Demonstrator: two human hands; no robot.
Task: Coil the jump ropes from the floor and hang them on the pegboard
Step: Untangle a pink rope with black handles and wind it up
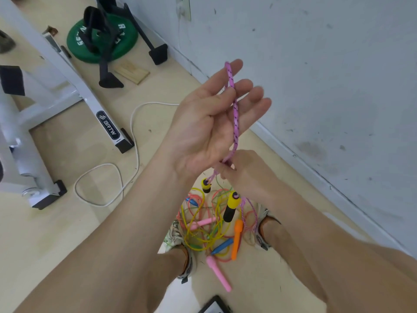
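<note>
Over the raised fingers of my left hand [209,125] ran the pink rope [234,123], looped round the topmost fingertip and dropping across the palm side toward my right hand [244,175]. The left hand was released, palm toward me and fingers nearly straight, serving as a form to wind on and not as a clamp. The right hand, just below the left wrist, pinched the rope where its strands came together, I judge to keep the loop taut and stop it sliding off.

Below the right hand the two yellow-and-black handles [231,206] dangled free, one higher than the other. More pink rope trailed down under my right wrist, so I think only the first turn of the coil was made and most of the winding was left.

Far beneath both hands, between my shoes [178,233], the other ropes lay on the floor [67,222] in a tangled pile [200,231] of yellow, green, pink and orange cord, with pink, orange and blue handles among it. They were untouched, so the task seemed barely begun. The trailing pink end hung close above that pile and might snag it as I wound.

To the left of my forearms a white cable [135,132] curled on the floor. The wall [316,86] stood beyond my fingertips; I could see no pegboard.
</note>
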